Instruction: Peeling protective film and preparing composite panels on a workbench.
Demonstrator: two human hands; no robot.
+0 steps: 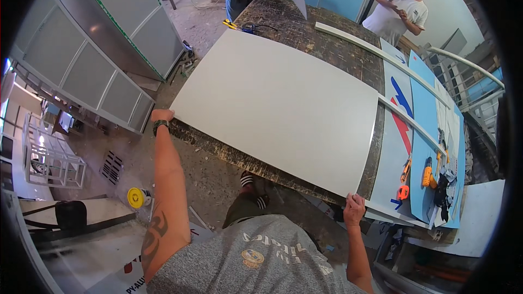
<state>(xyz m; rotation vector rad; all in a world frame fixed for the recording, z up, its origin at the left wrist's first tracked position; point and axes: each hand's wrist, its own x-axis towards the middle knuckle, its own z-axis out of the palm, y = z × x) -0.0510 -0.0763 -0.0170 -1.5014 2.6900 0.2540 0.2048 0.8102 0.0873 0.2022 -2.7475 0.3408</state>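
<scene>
A large white flat panel (278, 106) lies on a worn, dark wooden workbench (294, 27). My left hand (162, 115) is closed on the panel's near left corner, with a watch on the wrist. At the near right corner, my right hand (354, 209) grips the same panel's edge, fingers curled over it. Beyond the panel's right edge, a white bar (412, 122) runs away to the right, and a longer white bar (384, 61) lies farther back.
On the right, blue and white sheets (422, 152) hold an orange drill (429, 174) and an orange tape measure (402, 193). Two people (400, 8) stand beyond the bench. Framed grey panels (81, 65) lean at left. A yellow-lidded bucket (136, 197) sits on the floor.
</scene>
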